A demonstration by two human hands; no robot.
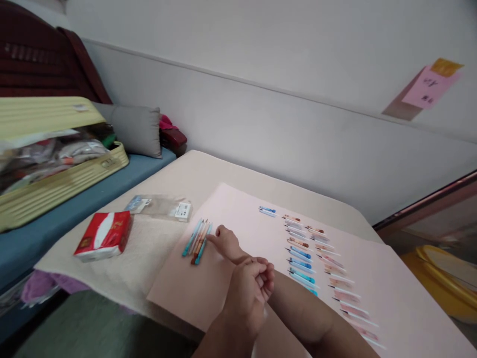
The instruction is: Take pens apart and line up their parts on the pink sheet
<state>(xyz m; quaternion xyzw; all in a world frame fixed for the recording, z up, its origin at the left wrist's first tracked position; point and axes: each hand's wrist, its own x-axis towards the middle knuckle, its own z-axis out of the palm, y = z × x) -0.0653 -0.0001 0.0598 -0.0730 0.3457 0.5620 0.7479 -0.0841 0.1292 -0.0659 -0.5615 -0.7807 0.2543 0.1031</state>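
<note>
My right hand [226, 243] reaches across from the right, beside a small group of slim pens [197, 241] with teal and brown ends. Its thumb sticks out and touches the nearest pen, while the other fingers are bent and partly hidden. Nearer to me, my left hand [251, 288] is raised in front of the right forearm, its fingers curled closed. What lies inside it, if anything, is hidden. To the right, blue, brown and pink pens [300, 251] lie in columns on a large pale pink sheet [238, 206], some partly covered by the right forearm.
A red tissue pack [121, 231] and a clear plastic sleeve [158, 206] lie left on the cloth-covered table [145, 271]. An open yellow suitcase [74, 184] and a grey pillow [137, 127] are further left. A pink note [430, 88] hangs on the wall; a yellow tub [439, 278] stands right.
</note>
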